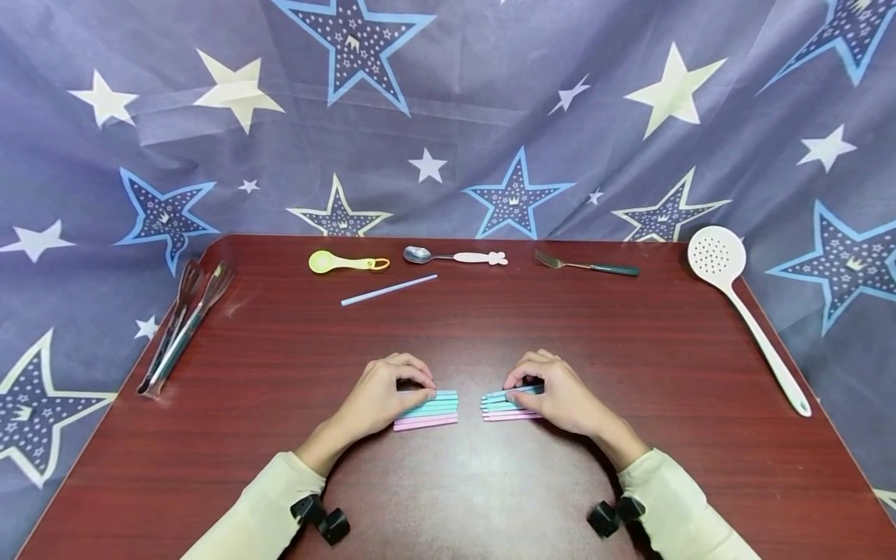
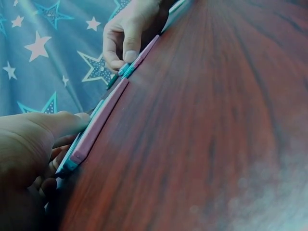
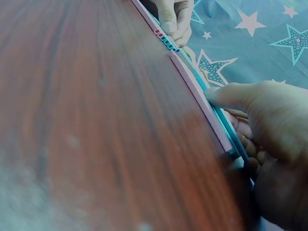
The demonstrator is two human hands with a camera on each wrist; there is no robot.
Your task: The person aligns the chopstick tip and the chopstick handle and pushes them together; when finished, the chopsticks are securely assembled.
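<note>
Left hand (image 1: 381, 397) and right hand (image 1: 556, 393) low, knuckles up (fingers curled, pinching), forearms angled inward.

No lettering, numbers or brand marks are showing legibly anywhere; the star-patterned cloth (image 1: 448, 117) is carrying only tiny crown emblems (inside its blue-outlined stars), no words.

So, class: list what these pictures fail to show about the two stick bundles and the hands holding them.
- Outer ends of the left bundle: head view, covered by the left hand.
- Outer ends of the right bundle: covered by the right hand.
- Exact stick count: too small and overlapping in the head view; edge-on in the wrist views.
</note>
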